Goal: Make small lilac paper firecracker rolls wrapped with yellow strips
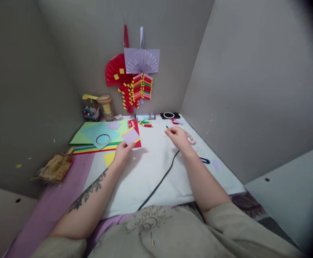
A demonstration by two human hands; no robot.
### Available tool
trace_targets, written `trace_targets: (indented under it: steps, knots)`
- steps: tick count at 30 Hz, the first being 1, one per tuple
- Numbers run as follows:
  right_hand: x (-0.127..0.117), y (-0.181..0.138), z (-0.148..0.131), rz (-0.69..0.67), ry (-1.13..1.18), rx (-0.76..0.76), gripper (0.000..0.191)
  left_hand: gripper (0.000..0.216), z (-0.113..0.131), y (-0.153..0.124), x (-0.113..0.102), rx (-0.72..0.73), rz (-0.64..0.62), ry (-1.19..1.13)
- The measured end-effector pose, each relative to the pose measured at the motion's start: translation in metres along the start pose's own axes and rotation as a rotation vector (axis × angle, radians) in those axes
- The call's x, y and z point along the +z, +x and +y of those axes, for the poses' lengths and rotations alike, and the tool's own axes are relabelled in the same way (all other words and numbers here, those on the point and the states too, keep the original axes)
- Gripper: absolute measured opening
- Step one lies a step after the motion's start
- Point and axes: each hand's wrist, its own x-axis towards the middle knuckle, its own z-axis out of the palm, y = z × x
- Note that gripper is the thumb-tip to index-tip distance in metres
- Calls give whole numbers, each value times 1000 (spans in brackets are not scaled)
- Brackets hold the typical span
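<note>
A small lilac paper square with yellow edges [131,137] is in the left hand [123,152], pinched above the white-covered counter [148,186]. The right hand [178,137] is apart from it, fingertips drawn together; whether they grip anything, I cannot tell. The step looks like paper handling, calling for a light pinch. Beyond lie red-and-yellow paper rolls [147,125]; a lilac pleated paper fan [142,61] hangs against the grey wall [78,43].
</note>
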Motion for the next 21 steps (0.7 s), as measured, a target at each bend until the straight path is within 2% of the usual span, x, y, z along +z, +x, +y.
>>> trace_targets:
  steps: [2, 4, 6, 9, 12, 15, 16, 18, 19, 21]
  knots:
    - [-32, -9, 17, -174, -284, 9, 19, 26, -1, 1, -1, -4, 16, -33]
    - [-55, -23, 38, -330, -550, 92, 15, 26, -2, 1, 0, -5, 27, -69]
    - [-68, -38, 61, -415, -780, 234, 16, 26, -2, 2, 2, -8, 41, -93]
    - [-73, -53, 89, -485, -883, 315, 26, 27, -2, 3, 4, -9, 77, -102]
    - [-75, -56, 99, -565, -801, 297, 20, 29, -4, 3, 3, -1, 104, -98]
    - [-81, -52, 87, -584, -599, 230, 6, 29, -5, 3, 2, 30, 110, -108]
    - [-82, -49, 78, -532, -497, 192, 6, 28, -5, 3, 3, 42, 107, -115]
    - [-76, -43, 53, -346, -247, 109, 13, 26, -5, 3, 4, 55, 97, -131]
    - [-69, -39, 38, -236, -125, 88, 18, 25, -5, 3, 5, 54, 90, -136]
    - [-45, -32, 7, -103, 94, 73, 25, 24, -4, 2, 6, 44, 91, -136]
